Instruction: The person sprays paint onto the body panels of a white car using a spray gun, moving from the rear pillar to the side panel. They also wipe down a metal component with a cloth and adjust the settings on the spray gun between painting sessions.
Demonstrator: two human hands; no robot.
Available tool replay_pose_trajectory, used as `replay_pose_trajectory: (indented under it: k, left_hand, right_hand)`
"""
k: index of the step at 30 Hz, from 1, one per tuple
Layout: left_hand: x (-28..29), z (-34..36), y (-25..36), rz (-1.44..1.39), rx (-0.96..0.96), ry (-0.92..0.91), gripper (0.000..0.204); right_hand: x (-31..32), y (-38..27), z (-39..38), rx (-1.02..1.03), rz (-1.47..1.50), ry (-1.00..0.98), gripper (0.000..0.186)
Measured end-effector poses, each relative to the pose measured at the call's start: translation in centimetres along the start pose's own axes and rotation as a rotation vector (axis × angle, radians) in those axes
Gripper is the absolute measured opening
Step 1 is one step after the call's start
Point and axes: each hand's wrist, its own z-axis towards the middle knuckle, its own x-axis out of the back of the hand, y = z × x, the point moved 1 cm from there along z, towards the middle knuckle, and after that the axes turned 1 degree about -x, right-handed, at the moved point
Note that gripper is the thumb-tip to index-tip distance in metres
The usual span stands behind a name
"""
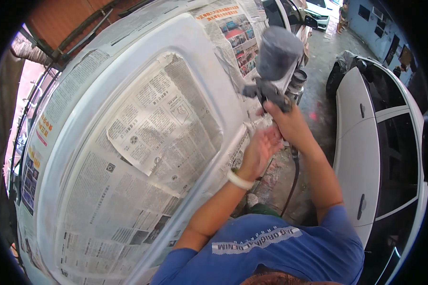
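My right hand (287,123) is closed around the handle of a black spray gun (274,95) with a large grey cup (278,52) on top. A dark hose (295,175) hangs below it. My left hand (261,149), a pale band on its wrist, is just below the right, fingers slightly bent and apart, with nothing visible in them. Left of both hands is a vehicle body with a pale coated frame (204,66) around a window area masked with newspaper (152,123). More newspaper covers its edges.
A white car (354,156) stands along the right. A dark can (298,78) sits behind the spray gun. A concrete floor (318,57) runs between the vehicles toward another white car (317,14) and a distant person (342,19). An orange panel (57,21) is at upper left.
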Motion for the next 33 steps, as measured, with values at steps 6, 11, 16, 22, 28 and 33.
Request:
replay_pose_trajectory:
  k: [6,11,16,22,28,33]
  left_hand:
    - [-4.6,4.4,2.1,-0.180,-0.131,-0.097,0.034]
    - [-5.5,6.2,1.9,-0.232,-0.216,-0.107,0.027]
    - [-4.7,9.5,1.9,-0.297,-0.230,-0.020,0.026]
    - [-5.1,13.0,2.2,-0.226,-0.207,0.038,0.019]
    - [-7.1,11.2,2.9,-0.305,-0.247,0.092,0.023]
    - [-7.0,11.6,3.4,-0.295,-0.255,0.026,0.023]
  right_hand:
    - [-0.5,-3.4,2.5,0.093,-0.055,-0.064,0.041]
    - [-0.4,-1.9,5.4,0.082,-0.032,-0.145,0.039]
    - [-0.1,-0.9,8.6,0.023,-0.176,-0.069,0.055]
    - [0.8,-0.4,11.2,0.190,-0.200,-0.003,0.061]
    - [1.0,-1.0,10.7,0.059,-0.188,-0.110,0.057]
    - [1.1,-2.9,10.6,0.000,-0.213,-0.132,0.056]
